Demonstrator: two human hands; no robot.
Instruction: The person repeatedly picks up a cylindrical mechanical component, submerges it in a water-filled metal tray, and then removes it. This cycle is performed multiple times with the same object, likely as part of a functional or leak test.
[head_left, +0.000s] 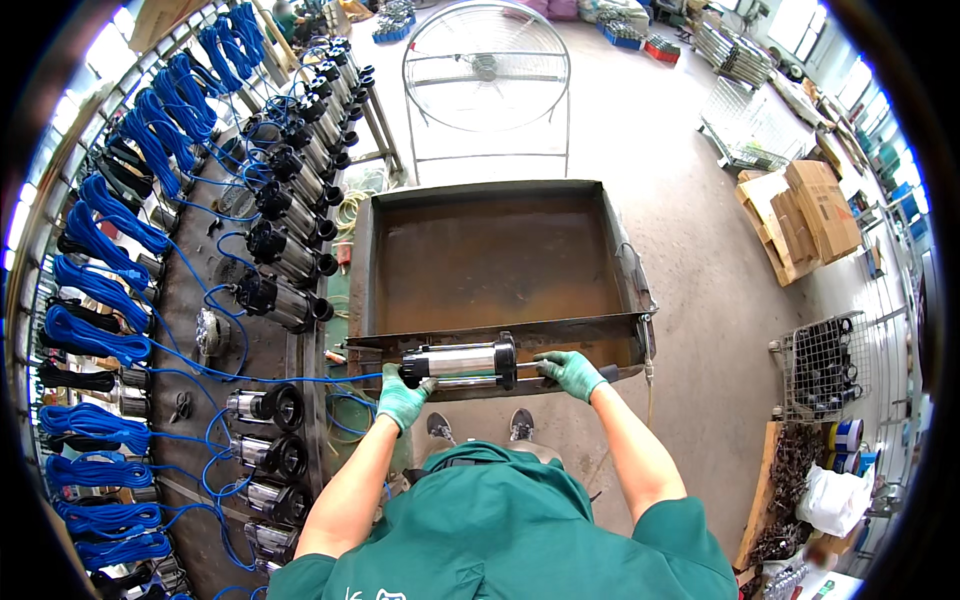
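A submersible pump (455,361) with a silvery cylinder and black ends lies sideways across the near edge of a metal tank. A blue cable (300,379) runs from its left end toward the bench. My left hand (402,398), in a green glove, is closed around that left end. At the other end, my gloved right hand (570,375) grips a thin metal shaft (530,366) that points into the pump's black right end. A dark piece shows past the fist; I cannot make out whether it is the shaft's handle.
The brown, shallow rectangular tank (500,262) stands before me. Several similar pumps (278,300) line the bench at left, with blue cable coils (95,335) hanging beyond. A large fan (486,68) stands behind the tank. Cardboard boxes (820,212) and a wire basket (825,370) are at right.
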